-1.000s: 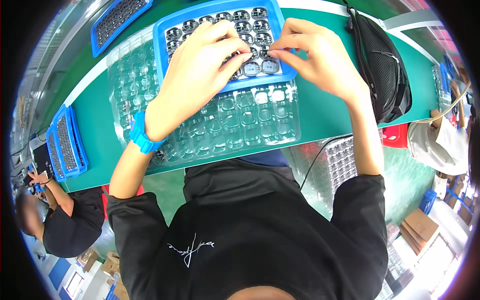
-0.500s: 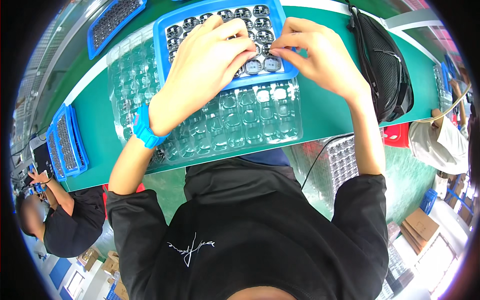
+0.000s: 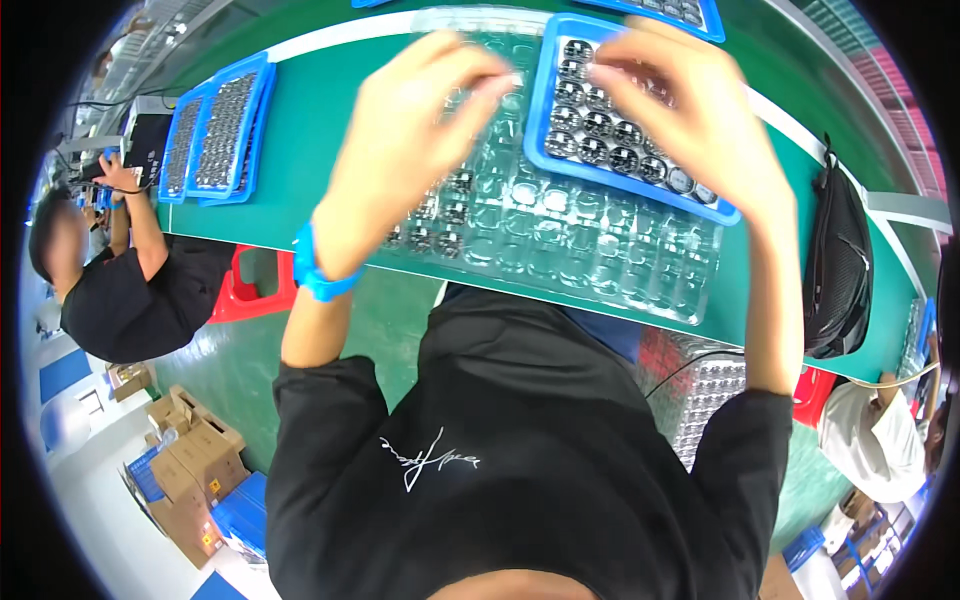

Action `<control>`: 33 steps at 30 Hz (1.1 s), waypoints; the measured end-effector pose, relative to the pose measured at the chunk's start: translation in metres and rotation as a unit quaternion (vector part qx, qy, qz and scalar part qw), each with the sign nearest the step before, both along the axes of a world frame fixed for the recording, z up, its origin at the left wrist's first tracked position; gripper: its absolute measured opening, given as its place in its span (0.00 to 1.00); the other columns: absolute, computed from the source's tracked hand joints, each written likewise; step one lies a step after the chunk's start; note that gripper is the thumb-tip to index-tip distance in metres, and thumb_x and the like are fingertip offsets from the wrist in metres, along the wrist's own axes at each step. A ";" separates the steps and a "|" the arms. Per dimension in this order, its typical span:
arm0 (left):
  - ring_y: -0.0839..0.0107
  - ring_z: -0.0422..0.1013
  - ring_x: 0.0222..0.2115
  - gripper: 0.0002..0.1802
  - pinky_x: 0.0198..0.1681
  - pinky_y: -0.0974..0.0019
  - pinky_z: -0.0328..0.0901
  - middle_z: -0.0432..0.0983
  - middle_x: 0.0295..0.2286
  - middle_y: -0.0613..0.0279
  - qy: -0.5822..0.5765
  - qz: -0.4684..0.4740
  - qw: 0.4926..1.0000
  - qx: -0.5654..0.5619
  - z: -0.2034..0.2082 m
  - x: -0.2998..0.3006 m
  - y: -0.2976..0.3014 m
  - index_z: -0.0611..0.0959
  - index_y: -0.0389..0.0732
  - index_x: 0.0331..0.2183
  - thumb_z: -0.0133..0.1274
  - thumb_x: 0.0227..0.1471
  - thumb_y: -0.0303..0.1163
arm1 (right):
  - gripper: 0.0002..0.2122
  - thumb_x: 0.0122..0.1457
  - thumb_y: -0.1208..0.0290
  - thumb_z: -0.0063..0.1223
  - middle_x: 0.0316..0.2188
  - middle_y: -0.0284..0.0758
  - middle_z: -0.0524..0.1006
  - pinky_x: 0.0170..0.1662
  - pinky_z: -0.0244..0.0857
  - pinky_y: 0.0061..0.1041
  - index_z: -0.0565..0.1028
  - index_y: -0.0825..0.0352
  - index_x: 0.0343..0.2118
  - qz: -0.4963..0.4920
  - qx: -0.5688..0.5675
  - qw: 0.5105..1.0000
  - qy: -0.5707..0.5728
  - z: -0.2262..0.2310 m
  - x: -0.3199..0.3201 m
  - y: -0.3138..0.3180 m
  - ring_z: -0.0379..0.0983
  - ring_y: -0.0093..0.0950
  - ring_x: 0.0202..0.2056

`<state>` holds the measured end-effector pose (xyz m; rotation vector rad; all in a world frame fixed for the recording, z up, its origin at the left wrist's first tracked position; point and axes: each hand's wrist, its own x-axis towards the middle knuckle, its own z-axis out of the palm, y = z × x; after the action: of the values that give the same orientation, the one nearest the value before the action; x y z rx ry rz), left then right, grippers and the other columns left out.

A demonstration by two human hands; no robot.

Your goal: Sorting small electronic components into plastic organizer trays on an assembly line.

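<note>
My left hand (image 3: 415,135) is over a clear plastic blister tray (image 3: 600,255), thumb and fingertips brought together in a pinch. Whatever they hold is too small and blurred to name. Under that hand, several dark round parts (image 3: 440,240) sit in the blister tray's cups. A blue tray (image 3: 630,182) with rows of round black, shiny parts (image 3: 593,150) lies to the right, partly over the clear one. Above it hovers my right hand (image 3: 695,105), thumb and fingers toward the tray's far left part. Motion smears those fingers, and the hand covers some parts.
Blue trays of small dark parts (image 3: 225,130) are on the green table (image 3: 310,150) at left. Another blue tray (image 3: 690,12) lies beyond its far edge strip. A black bag (image 3: 840,265) lies at right. A person (image 3: 140,290) works at left near a red stool (image 3: 255,290).
The view has shifted, so the table's contents sit differently. My left hand has moved off the blue tray to over the clear one. My right hand has moved further over the blue tray.
</note>
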<state>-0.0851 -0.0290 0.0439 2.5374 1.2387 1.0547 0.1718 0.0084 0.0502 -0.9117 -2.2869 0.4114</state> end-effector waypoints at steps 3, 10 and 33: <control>0.69 0.65 0.23 0.07 0.29 0.64 0.64 0.75 0.27 0.59 0.057 0.086 0.989 -0.108 -0.017 -0.068 -0.020 0.86 0.37 0.38 0.63 0.55 0.26 | 0.12 0.62 0.63 0.58 0.34 0.42 0.80 0.42 0.72 0.40 0.81 0.68 0.37 0.102 0.025 0.992 -0.067 -0.025 -0.087 0.026 0.79 0.42 0.37; 0.58 0.73 0.27 0.07 0.32 0.59 0.67 0.76 0.31 0.55 0.096 0.116 0.972 -0.179 -0.041 -0.082 -0.036 0.85 0.37 0.37 0.63 0.54 0.26 | 0.10 0.47 0.69 0.63 0.32 0.49 0.83 0.38 0.77 0.43 0.84 0.69 0.30 0.085 -0.073 0.957 -0.268 -0.036 -0.182 0.038 0.83 0.47 0.38; 0.65 0.67 0.40 0.08 0.38 0.64 0.62 0.72 0.39 0.63 0.001 -0.193 0.977 -0.088 -0.022 0.112 0.009 0.87 0.40 0.34 0.67 0.48 0.23 | 0.07 0.52 0.78 0.66 0.29 0.35 0.75 0.36 0.68 0.32 0.82 0.70 0.34 -0.116 -0.024 0.989 -0.091 -0.021 0.104 -0.075 0.74 0.35 0.34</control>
<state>0.0269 -0.0203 0.0216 2.4981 0.7515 0.8152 0.2761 -0.0667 0.0294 -1.2705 -2.3044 0.2932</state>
